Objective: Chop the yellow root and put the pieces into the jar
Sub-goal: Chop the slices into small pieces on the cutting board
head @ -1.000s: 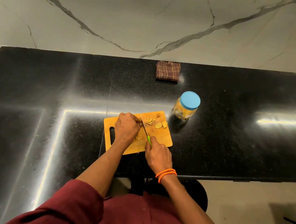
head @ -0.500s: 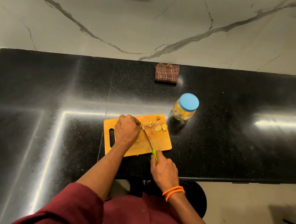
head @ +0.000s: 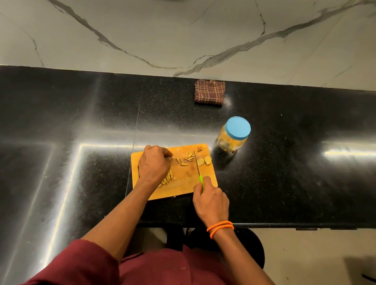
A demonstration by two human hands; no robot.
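Yellow root pieces [head: 186, 160] lie on the orange cutting board [head: 183, 185], some as thin sticks near its far edge and two flat slices [head: 204, 160] at its far right corner; more sticks [head: 168, 178] lie just beside the left hand. The left hand [head: 154, 165] rests on the left part of the board with fingers curled downward; I cannot tell if it holds anything under them. The right hand [head: 210, 201] grips the green handle of a knife [head: 198, 171] at the near right edge of the board, and the blade points to the far edge, between the sticks and the slices. The jar [head: 233, 135] with blue lid stands closed on the black counter [head: 298, 169], just beyond the far right corner of the board. A folded checked cloth [head: 209, 92] lies farther behind the board, at the wall. The near edge of the board is close to the counter edge.
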